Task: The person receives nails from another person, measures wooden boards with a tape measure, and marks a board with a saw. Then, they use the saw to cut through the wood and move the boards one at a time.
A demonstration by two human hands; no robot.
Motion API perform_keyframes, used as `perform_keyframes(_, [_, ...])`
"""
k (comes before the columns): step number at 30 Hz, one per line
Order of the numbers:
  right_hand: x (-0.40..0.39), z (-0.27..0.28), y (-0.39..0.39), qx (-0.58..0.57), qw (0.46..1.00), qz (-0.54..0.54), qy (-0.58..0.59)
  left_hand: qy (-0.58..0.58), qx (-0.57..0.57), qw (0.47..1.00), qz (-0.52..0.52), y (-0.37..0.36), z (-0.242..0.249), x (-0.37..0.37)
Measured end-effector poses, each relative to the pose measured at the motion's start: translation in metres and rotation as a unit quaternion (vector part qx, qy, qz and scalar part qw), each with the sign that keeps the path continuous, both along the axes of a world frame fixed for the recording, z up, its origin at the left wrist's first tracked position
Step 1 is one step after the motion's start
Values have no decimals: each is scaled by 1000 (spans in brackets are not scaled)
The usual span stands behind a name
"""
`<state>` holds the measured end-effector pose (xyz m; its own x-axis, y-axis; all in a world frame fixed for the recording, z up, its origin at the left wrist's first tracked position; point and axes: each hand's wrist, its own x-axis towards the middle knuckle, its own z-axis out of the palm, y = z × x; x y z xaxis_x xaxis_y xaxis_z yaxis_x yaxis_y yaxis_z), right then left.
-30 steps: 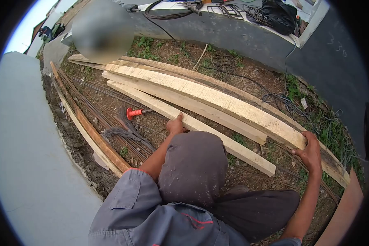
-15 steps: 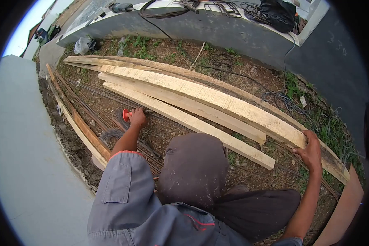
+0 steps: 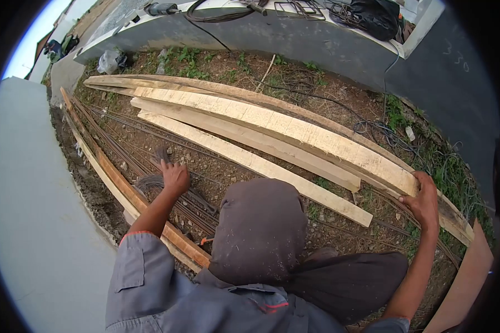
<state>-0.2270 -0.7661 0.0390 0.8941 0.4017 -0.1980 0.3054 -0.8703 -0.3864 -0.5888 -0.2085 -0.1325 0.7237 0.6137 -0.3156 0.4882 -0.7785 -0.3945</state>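
Observation:
At the right end of a thick pale wooden beam [image 3: 272, 125], my right hand [image 3: 423, 202] grips the wood, fingers over the far edge and thumb on the near side. My left hand [image 3: 175, 177] is over the ground on the left, fingers curled down beside a bundle of thin tie wire [image 3: 149, 182]. What those fingers hold, if anything, is hidden. Two more pale beams lie on the near side: a middle beam [image 3: 261, 148] and a near beam [image 3: 250, 161]. A long curved-looking board [image 3: 311, 116] runs behind them.
Steel rods [image 3: 114, 141] and brown boards [image 3: 122, 186] lie at left beside a pale wall [image 3: 28, 194]. A low grey wall [image 3: 294, 41] carries a power tool [image 3: 162, 9], coiled cable [image 3: 222, 16] and black bag [image 3: 375, 19]. A cable [image 3: 380, 130] crosses the grass.
My left hand has moved left and down towards the tie wire. The red object it held is out of sight. My right hand stays on the beam's end.

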Motion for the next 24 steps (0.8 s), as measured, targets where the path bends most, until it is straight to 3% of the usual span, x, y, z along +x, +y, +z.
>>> perform_keyframes(3, [1, 0, 2, 1, 1000, 5, -23, -90, -96, 991, 23, -39, 27, 54])
perform_keyframes(5, [-1, 2, 0, 2, 1000, -5, -21, -179, -173, 966, 72, -51, 3, 74])
perform_keyframes(7, [-5, 7, -1, 1, 1000, -3, -19, -201, -167, 957, -123, -57, -18, 88])
perform_keyframes(8, [-7, 9, -2, -4, 1000, -3, -13, -201, -167, 957, -125, -59, -31, 97])
perform_keyframes(10, [-11, 11, -3, -3, 1000, -1, -6, -114, -245, 927, -260, -59, -49, 115])
perform_keyframes(16, [-12, 12, -1, -1, 1000, 5, -15, -28, -200, 940, -275, -54, -72, 143])
perform_keyframes(19, [-10, 13, 0, 3, 1000, -5, -25, 50, -223, 929, -292, -59, -55, 145])
perform_keyframes(24, [-7, 6, -3, 11, 1000, 18, -22, 30, -187, 938, -291, -43, -38, 122])
